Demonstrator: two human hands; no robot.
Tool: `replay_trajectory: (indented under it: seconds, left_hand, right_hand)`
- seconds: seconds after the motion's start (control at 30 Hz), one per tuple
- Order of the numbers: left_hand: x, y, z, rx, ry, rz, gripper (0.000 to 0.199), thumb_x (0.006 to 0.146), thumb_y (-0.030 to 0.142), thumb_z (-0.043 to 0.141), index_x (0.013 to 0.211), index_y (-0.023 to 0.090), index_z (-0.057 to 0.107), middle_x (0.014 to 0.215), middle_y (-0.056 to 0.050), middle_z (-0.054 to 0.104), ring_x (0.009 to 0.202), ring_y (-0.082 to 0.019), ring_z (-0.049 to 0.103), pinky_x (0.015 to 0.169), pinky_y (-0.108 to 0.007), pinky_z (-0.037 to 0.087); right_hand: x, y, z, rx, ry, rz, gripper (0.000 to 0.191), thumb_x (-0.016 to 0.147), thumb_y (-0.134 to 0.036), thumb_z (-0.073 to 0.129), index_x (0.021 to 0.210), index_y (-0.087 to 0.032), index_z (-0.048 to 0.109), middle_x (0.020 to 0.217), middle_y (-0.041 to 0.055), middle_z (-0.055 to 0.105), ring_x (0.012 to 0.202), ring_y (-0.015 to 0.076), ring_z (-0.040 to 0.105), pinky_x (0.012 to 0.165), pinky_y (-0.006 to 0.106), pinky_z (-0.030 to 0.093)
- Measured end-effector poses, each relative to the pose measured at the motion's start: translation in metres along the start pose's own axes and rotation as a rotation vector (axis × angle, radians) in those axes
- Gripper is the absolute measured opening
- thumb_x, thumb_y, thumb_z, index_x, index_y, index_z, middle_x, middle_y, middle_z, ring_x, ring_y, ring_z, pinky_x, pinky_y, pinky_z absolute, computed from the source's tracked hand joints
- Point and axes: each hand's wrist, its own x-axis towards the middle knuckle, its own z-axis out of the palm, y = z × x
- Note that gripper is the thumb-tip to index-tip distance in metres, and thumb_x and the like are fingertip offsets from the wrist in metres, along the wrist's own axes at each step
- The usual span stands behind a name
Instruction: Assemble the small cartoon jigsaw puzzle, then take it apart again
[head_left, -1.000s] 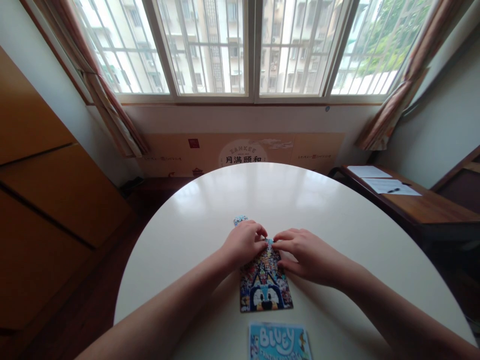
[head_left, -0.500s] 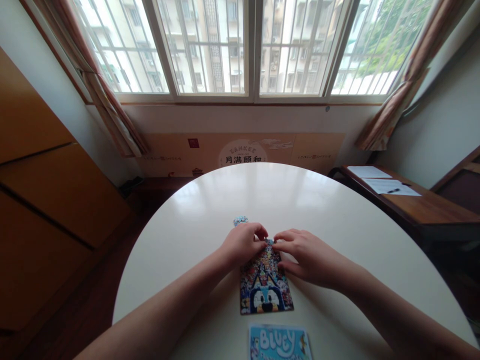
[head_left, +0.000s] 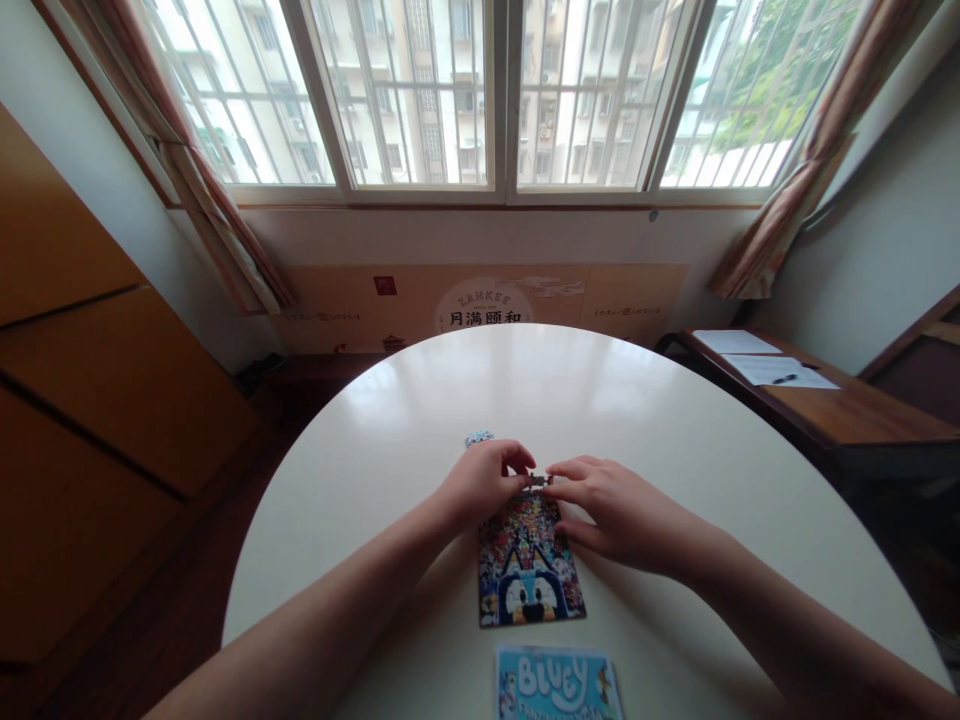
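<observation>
Round white tbl [head_left: 637, 400] placed under window; glossy top, daylight reflected near far edge. Printed panel [head_left: 532, 580] w/ blue dog face laid flat on tbl, centre, near side; its upper part flanked by both hands. Small grey-brown strip [head_left: 538, 481] seen at panel's top edge, betw. fingertips of L and R hands. L hand [head_left: 480, 485]: fingers curled, thumb at strip; firm grip can't be told. R hand [head_left: 606, 505]: fingers part-bent, spread, thumb by panel's R edge; grip on strip can't be told either. Small pile of bits [head_left: 478, 438] set just beyond L hand, partly hidden. Blue "Bluey" card [head_left: 556, 685] laid below panel, apart from it, cut off by frame bottom.

Rm: wide window [head_left: 420, 100] w/ bars, bldgs + greenery seen thru. Tied curtains [head_left: 802, 200] hung both sides. Beige banner [head_left: 337, 300] w/ Chinese characters fixed low under sill, partly hidden by tbl. Wood cabinet [head_left: 75, 400] seen at L, dark reddish floor [head_left: 172, 560] beside it. Wood desk [head_left: 870, 420] at R, w/ papers [head_left: 814, 376] and dark pen [head_left: 785, 379] left on it.
</observation>
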Motion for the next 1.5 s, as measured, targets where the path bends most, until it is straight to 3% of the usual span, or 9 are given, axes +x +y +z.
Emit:
replay_trajectory:
  seconds: [0.33, 0.7, 0.87, 1.07, 1.23, 1.5]
  left_hand:
    - [0.001, 0.0, -0.003, -0.025, 0.031, 0.066, 0.012, 0.076, 0.017, 0.065, 0.085, 0.02, 0.072, 0.078, 0.0, 0.073, 0.072, -0.015, 0.063, 0.069, -0.028, 0.049]
    - [0.0, 0.005, -0.016, -0.133, 0.06, 0.095, 0.008, 0.078, 0.016, 0.064, 0.083, 0.017, 0.07, 0.081, -0.004, 0.074, 0.074, -0.016, 0.066, 0.073, -0.03, 0.054]
    - [0.005, -0.004, -0.036, -0.141, 0.158, 0.012, 0.008, 0.078, 0.016, 0.064, 0.084, 0.016, 0.069, 0.082, -0.005, 0.074, 0.076, -0.017, 0.067, 0.072, -0.031, 0.055]
    - [0.014, -0.028, -0.059, -0.097, 0.259, -0.14, 0.006, 0.077, 0.019, 0.066, 0.082, 0.017, 0.068, 0.083, -0.005, 0.075, 0.08, -0.02, 0.07, 0.077, -0.033, 0.055]
    - [0.018, -0.041, -0.059, -0.034, 0.26, -0.233, 0.007, 0.075, 0.021, 0.068, 0.081, 0.017, 0.068, 0.084, -0.005, 0.075, 0.081, -0.021, 0.07, 0.079, -0.033, 0.053]
    - [0.017, -0.042, -0.053, 0.116, 0.268, -0.258, 0.006, 0.078, 0.021, 0.067, 0.083, 0.018, 0.07, 0.086, -0.004, 0.074, 0.08, -0.02, 0.067, 0.075, -0.031, 0.05]
  right_hand:
    - [0.0, 0.002, -0.001, 0.008, 0.03, -0.001, 0.021, 0.092, -0.03, 0.06, 0.107, -0.023, 0.073, 0.115, 0.0049, 0.067, 0.107, 0.0206, 0.062, 0.092, 0.038, 0.051]
    - [-0.001, 0.004, 0.001, 0.005, 0.113, 0.016, 0.03, 0.095, -0.031, 0.056, 0.121, -0.025, 0.069, 0.122, 0.0035, 0.065, 0.11, 0.0199, 0.062, 0.096, 0.039, 0.051]
    - [0.0, 0.004, -0.001, -0.001, 0.169, -0.001, 0.029, 0.095, -0.029, 0.056, 0.12, -0.024, 0.07, 0.122, 0.0044, 0.066, 0.11, 0.0194, 0.063, 0.094, 0.038, 0.052]
    - [0.001, 0.005, -0.001, 0.052, 0.244, -0.026, 0.02, 0.094, -0.021, 0.057, 0.097, -0.024, 0.076, 0.103, 0.0008, 0.071, 0.091, 0.0129, 0.067, 0.084, 0.029, 0.052]
    - [0.002, 0.006, 0.001, 0.076, 0.279, -0.053, 0.017, 0.091, -0.018, 0.06, 0.09, -0.024, 0.076, 0.099, -0.003, 0.071, 0.088, 0.0106, 0.067, 0.079, 0.025, 0.052]
    - [0.002, 0.004, -0.001, 0.101, 0.282, -0.058, 0.017, 0.091, -0.018, 0.06, 0.088, -0.023, 0.076, 0.098, -0.0019, 0.071, 0.086, 0.0115, 0.067, 0.075, 0.024, 0.053]
